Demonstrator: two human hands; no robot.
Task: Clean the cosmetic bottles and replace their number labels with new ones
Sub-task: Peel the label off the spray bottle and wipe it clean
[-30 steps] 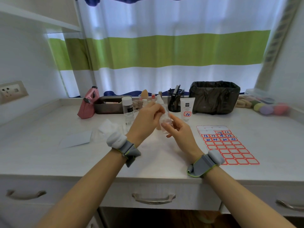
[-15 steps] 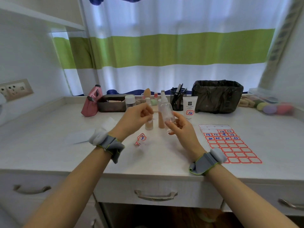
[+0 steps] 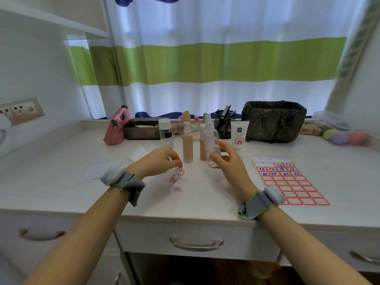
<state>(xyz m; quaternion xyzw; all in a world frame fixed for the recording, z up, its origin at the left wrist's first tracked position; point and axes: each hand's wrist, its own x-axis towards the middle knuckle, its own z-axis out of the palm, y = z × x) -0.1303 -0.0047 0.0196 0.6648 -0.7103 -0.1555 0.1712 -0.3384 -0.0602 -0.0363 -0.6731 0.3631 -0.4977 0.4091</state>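
Pale wood-grain desk (image 3: 61,171) with metal-handled drawers (image 3: 196,242) below. Backlit white curtain (image 3: 216,64) with green band and blue trim behind. White wall at left carrying socket plate (image 3: 20,110); white shelf (image 3: 51,19) above.

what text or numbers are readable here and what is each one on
"10": red-bordered label on the white squeeze tube
"14 15", then "16 17 18 19", and a row that looks like "20 21 22 23": blue handwriting on the red-bordered sticker sheet
White tube's dark logo and print: too small to read
Clear white-capped bottle label: blurred
Peeled sticker under the left hand: unreadable
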